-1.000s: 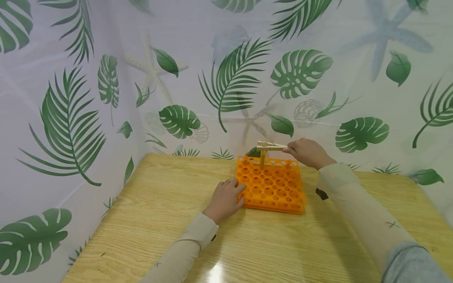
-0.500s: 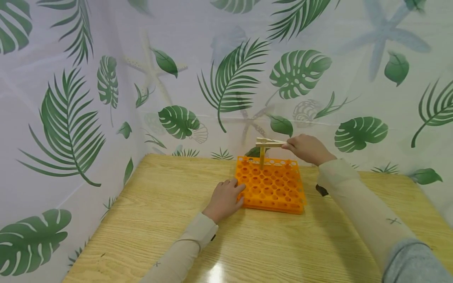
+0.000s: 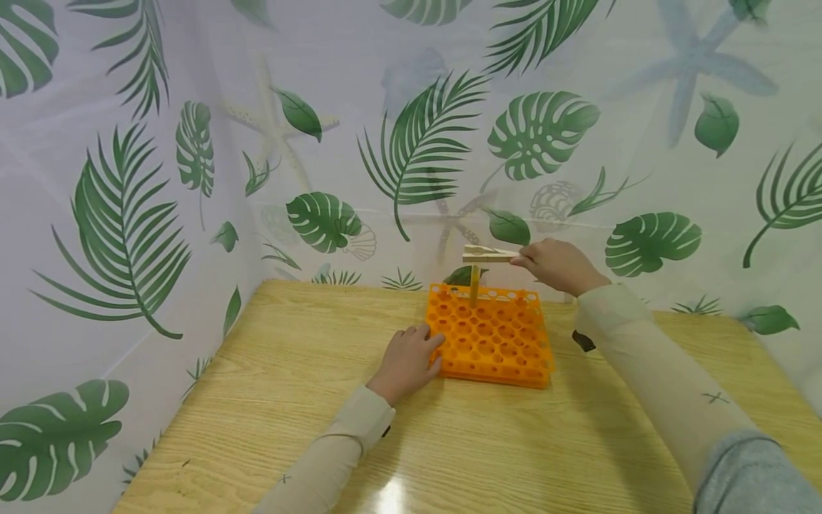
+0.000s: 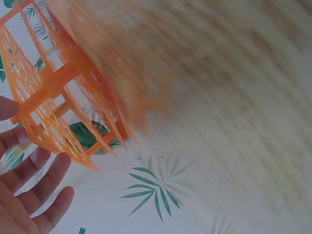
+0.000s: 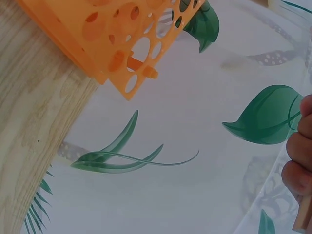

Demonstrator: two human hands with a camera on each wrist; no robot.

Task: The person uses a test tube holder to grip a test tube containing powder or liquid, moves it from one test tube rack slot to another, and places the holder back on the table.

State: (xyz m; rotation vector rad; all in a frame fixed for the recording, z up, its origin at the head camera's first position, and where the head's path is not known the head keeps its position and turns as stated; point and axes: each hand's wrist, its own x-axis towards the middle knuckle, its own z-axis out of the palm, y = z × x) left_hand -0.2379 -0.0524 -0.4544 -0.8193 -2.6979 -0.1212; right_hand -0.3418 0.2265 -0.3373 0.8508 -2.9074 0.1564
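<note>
An orange test tube rack (image 3: 491, 335) stands on the table. My left hand (image 3: 406, 362) holds its left side, thumb and fingers at the edge; in the left wrist view, the outer fingers (image 4: 58, 165) spread beside the rack's lattice. Above the rack's back row, my right hand (image 3: 557, 265) grips the end of a wooden test tube clamp (image 3: 489, 255). From the clamp's tip hangs an upright test tube (image 3: 474, 285), yellowish, its lower end hidden at the rack. Only curled fingers (image 5: 297, 170) and a bit of the clamp handle show in the right wrist view.
The wooden table (image 3: 308, 335) reaches back to a white curtain (image 3: 359, 157) printed with green leaves and starfish. The rack sits close to the table's far edge. A second stretch of curtain borders the table on the left.
My right hand has risen a little, lifting the clamp and the test tube with it. The left hand and the rack stay in place.
</note>
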